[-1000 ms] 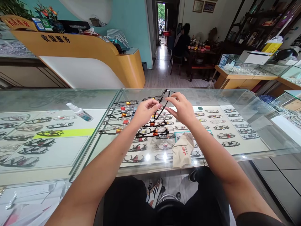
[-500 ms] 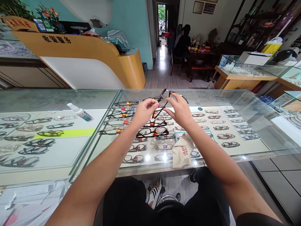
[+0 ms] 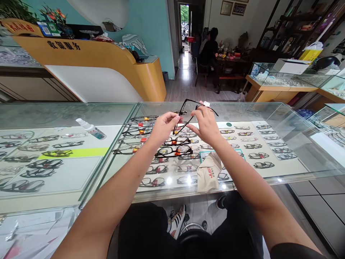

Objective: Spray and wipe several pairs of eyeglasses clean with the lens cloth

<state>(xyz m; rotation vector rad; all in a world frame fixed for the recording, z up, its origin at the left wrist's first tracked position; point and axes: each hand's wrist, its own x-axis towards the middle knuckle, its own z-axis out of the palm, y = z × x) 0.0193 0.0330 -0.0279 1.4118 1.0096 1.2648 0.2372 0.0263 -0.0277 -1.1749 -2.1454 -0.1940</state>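
A glass display counter [image 3: 242, 111] is stretching across the middle of the frame, its shelf below carrying rows of spectacle frames, while an orange reception desk [image 3: 107, 61] is curving through the upper left and a seated person [image 3: 208, 48] is working at a table in the upper centre. On the glass, a spray bottle [image 3: 91, 128] is lying at centre left, a beige cleaning cloth [image 3: 208, 173] at lower centre, and several tagged frames [image 3: 174, 151] are waiting beside it. The left hand [image 3: 163, 128] is pinching one temple of the black-rimmed glasses [image 3: 188, 113], and the right hand [image 3: 206, 124] is gripping the other side, holding them above the counter at centre. Handling appears to be midway; the cloth is lying unused. Compared with half a second earlier, the glasses are sitting more opened out, with a white tag now showing.
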